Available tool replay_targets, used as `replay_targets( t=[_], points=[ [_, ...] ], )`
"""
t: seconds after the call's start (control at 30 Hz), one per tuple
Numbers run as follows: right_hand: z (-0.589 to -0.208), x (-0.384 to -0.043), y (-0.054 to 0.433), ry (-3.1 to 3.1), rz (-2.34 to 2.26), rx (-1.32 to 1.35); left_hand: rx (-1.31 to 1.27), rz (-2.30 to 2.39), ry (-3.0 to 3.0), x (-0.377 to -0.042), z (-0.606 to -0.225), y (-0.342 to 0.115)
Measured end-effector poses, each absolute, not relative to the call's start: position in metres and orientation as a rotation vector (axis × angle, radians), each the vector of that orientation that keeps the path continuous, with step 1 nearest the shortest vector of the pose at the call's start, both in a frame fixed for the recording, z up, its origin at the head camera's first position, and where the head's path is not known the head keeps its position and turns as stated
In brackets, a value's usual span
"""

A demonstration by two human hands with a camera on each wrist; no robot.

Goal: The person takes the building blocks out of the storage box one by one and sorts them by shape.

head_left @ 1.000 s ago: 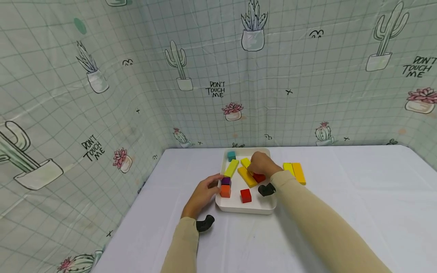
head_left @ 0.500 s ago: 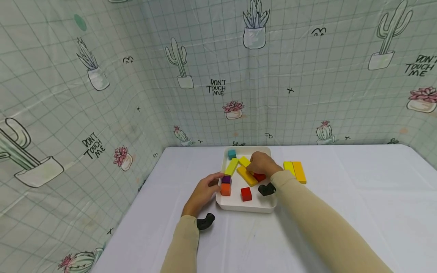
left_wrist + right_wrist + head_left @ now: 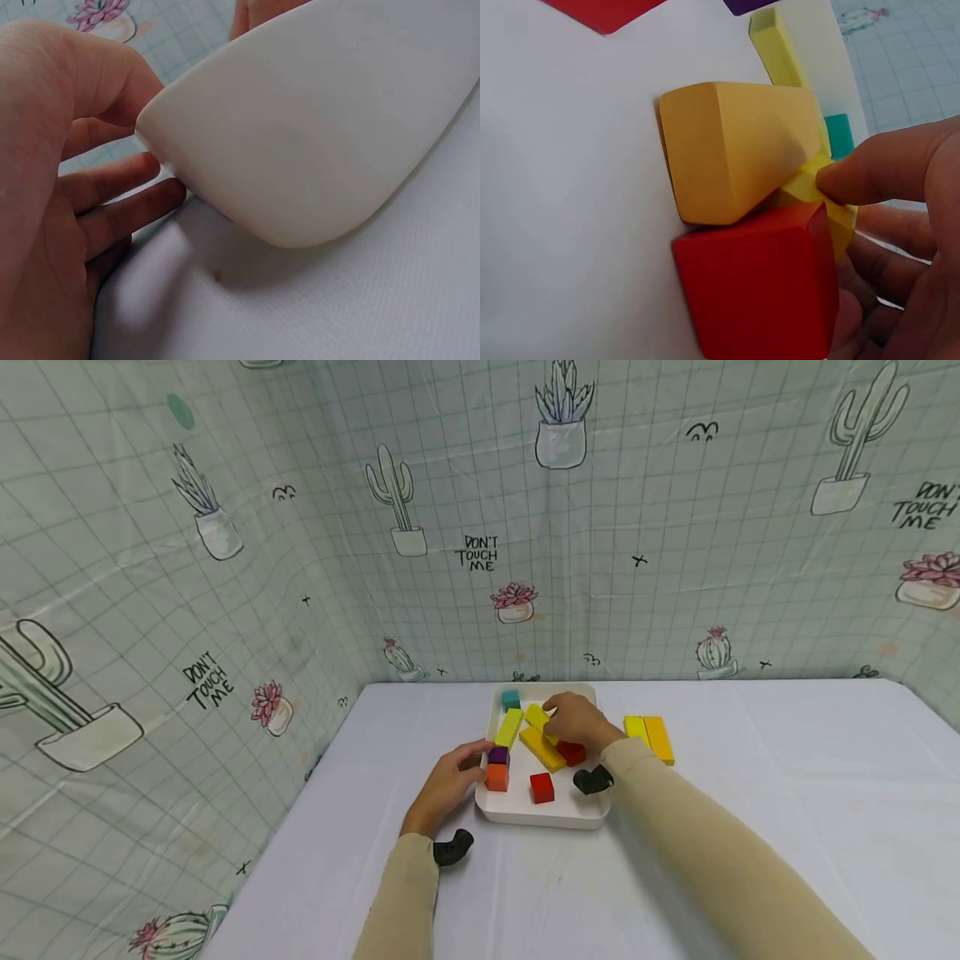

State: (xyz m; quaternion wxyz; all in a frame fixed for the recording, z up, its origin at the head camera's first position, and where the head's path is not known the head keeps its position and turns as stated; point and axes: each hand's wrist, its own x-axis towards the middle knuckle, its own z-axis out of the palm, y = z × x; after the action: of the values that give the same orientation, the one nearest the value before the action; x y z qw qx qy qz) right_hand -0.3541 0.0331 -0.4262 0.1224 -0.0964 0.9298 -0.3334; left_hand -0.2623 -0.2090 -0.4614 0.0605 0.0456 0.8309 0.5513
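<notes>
A white tray (image 3: 540,818) holds colored wooden blocks. My left hand (image 3: 446,787) is at its left wall; in the left wrist view the thumb reaches over the rim and other fingers touch the wall's outside. My right hand (image 3: 580,722) is over the tray's far right part, pinching a yellow block (image 3: 806,184) with its thumb in front and other fingers behind. That block lies against an orange-yellow bar (image 3: 542,749) and a red block (image 3: 754,285), partly hidden by the hand. A yellow-green bar (image 3: 509,728) leans along the left wall.
In the tray stand a teal cube (image 3: 511,700), a purple block (image 3: 498,756), an orange cube (image 3: 497,777) and a red cube (image 3: 542,788). Outside it, to the right, lie a yellow bar (image 3: 636,727) and an amber bar (image 3: 660,741) side by side on the white tabletop (image 3: 780,777).
My right hand has shifted slightly, its index finger now straighter; the yellow block under it has moved a little left. My left hand has stayed at the tray.
</notes>
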Motion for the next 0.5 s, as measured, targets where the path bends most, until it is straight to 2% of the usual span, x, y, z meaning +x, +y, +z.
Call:
replay_targets(
  t=[0.23,0.5],
  points=[
    [-0.424,-0.355,0.037,2.683,-1.099,-0.279,0.119,1.664,2.515,-0.265,-0.463,-0.208],
    [-0.413,-0.351,0.047,2.504,-1.482,-0.259,0.117,1.666,2.525,-0.263,-0.463,-0.208]
  ],
)
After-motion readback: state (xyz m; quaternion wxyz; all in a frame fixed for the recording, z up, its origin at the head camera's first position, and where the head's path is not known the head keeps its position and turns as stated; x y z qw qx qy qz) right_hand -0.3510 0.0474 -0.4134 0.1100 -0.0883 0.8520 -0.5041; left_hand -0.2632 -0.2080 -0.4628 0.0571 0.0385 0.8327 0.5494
